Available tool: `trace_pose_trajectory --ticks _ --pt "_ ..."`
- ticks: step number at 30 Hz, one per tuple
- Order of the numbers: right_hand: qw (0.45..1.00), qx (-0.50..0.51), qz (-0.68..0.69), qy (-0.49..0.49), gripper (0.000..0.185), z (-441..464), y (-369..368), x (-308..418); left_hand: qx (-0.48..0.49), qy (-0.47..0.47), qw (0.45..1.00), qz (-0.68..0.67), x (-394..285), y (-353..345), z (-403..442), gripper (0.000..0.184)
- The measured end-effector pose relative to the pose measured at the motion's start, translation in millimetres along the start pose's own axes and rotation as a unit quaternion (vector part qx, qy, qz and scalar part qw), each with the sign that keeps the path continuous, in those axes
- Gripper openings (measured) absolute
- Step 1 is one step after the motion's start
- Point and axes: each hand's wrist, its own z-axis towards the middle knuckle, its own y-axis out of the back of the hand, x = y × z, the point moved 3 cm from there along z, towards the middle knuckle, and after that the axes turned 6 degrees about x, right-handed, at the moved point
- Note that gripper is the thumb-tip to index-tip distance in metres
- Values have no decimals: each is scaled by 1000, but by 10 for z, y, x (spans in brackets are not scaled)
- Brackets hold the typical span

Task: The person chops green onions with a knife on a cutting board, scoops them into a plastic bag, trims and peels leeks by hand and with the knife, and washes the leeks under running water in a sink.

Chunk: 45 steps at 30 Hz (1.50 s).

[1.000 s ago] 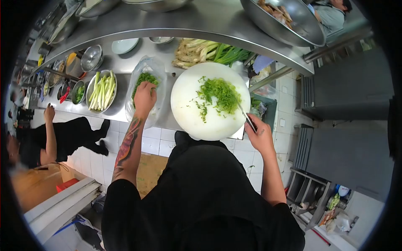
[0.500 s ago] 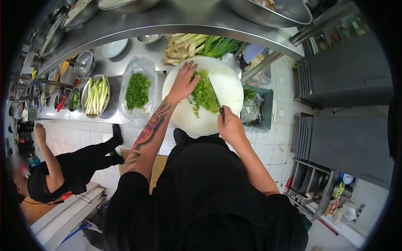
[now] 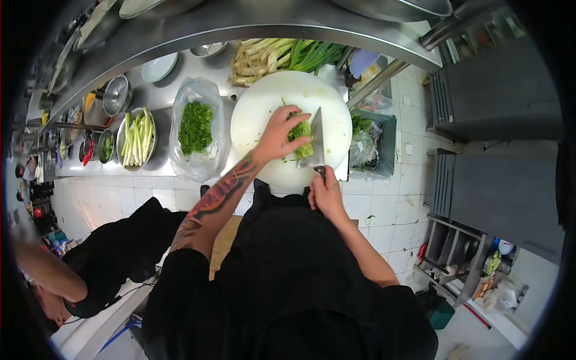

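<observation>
My right hand (image 3: pixel 327 193) is closed around the handle of a kitchen knife (image 3: pixel 319 141). Its broad, pointed blade is turned with its side visible, low against the round white cutting board (image 3: pixel 258 96). Chopped greens (image 3: pixel 304 150) are heaped against the blade's left side. Over that heap is my left hand (image 3: pixel 281 135), its fingers and thumb spread, touching the greens and partly hiding them. Small green bits lie scattered on the board. Left of the board, a clear plastic bag (image 3: pixel 219 114) contains more finely chopped greens (image 3: pixel 196 128).
Long spring onions (image 3: pixel 264 59) lie behind the board under a steel shelf (image 3: pixel 240 36). A bowl of cut stalks (image 3: pixel 138 139) and small metal bowls stand left. A green crate (image 3: pixel 387 147) is at right. A co-worker (image 3: pixel 114 258) in black is close on my left.
My left hand has moved down and right onto the greens, gathering them into a smaller heap. The knife has turned to show its broad side. The co-worker has come closer.
</observation>
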Motion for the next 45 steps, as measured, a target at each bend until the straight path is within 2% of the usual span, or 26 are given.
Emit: trace_pose_trajectory --ticks 2,3,5,6,7,9,14,19,22,24,25,27,28,30,33,34,36,37,39,40,41,43,45 --pt "999 1 -32 22 18 112 -211 43 -56 24 998 26 -158 -104 -56 65" --pt "999 0 -32 24 18 152 -264 68 -56 22 998 27 -194 -182 -72 65" --pt "999 30 -31 31 21 200 -352 117 -137 77 987 29 -205 -292 -113 62" --pt "999 35 -26 31 22 209 -379 112 -177 95 980 12 -220 -324 -116 49" --pt "998 36 -30 34 22 216 -368 107 -181 93 979 12 -217 -373 -110 49" --pt "997 57 -36 33 23 201 -368 96 -225 104 969 -3 -220 -395 -116 36" --pt "996 73 -30 44 24 61 -327 298 -252 101 962 -33 -390 -311 -30 26" --pt "990 124 -61 37 23 143 -753 672 -299 126 946 2 -301 242 -155 27" --pt "980 179 -79 35 23 522 -1404 750 -349 116 925 93 180 875 -489 25" --pt "973 223 -61 4 24 820 -1834 683 -317 160 924 141 619 1342 -863 24" --pt "973 222 -63 1 24 846 -1899 642 -302 196 920 158 1046 1479 -1139 30" --pt "971 214 -101 -25 25 901 -1968 602 -284 281 901 171 1728 1538 -1663 56" --pt "969 206 -139 -15 28 883 -1855 539 -271 302 901 152 1872 1539 -1790 60" --pt "970 188 -153 5 33 648 -1496 633 -258 325 900 131 1903 1479 -1888 64" --pt "975 129 -174 51 37 434 -736 689 -290 295 900 136 1631 1499 -1926 62" --pt "955 89 -222 178 36 524 -413 542 -296 268 903 160 1447 1559 -1913 59" --pt "925 -9 -320 206 35 418 75 750 -311 225 900 206 1150 1624 -1850 47" --pt "879 -59 -408 242 37 358 206 947 -307 222 903 203 1150 1614 -1857 47" --pt "778 -120 -559 260 39 414 412 1144 -219 276 859 372 1205 1630 -1818 39" --pt "779 -126 -557 257 39 498 450 1178 -296 217 882 297 1057 1620 -1671 31" --pt "760 -114 -586 257 42 602 459 1172 -293 213 884 296 943 1565 -1490 31" --pt "741 -102 -613 254 44 701 429 1042 -318 148 928 126 711 1388 -1112 27" --pt "688 -62 -666 280 42 753 189 858 -300 183 935 -41 502 1064 -721 25"
